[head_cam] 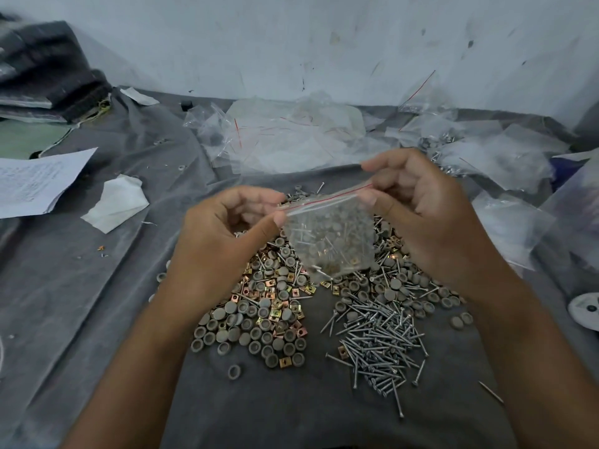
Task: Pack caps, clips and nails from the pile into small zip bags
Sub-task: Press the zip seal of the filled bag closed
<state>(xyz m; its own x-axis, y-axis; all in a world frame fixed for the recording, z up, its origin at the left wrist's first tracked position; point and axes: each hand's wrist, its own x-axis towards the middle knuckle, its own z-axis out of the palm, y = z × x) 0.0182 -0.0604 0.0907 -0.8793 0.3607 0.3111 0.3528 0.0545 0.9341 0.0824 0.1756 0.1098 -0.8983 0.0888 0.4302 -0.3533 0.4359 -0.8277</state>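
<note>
Now L hand (223,234) & R hand (421,209) pinch zip bag (330,234) top corners.

A gray cloth (97,286) covers the bench. In the middle lies a pile of round gray caps (259,332) mixed with little gold clips (275,314). Just beside them, on the right, is a heap of shiny nails (379,345). At the back are lots of clear empty bags (291,137). On the left lie a sheet of paper (35,183) and a crumpled white tissue (116,202).
</note>
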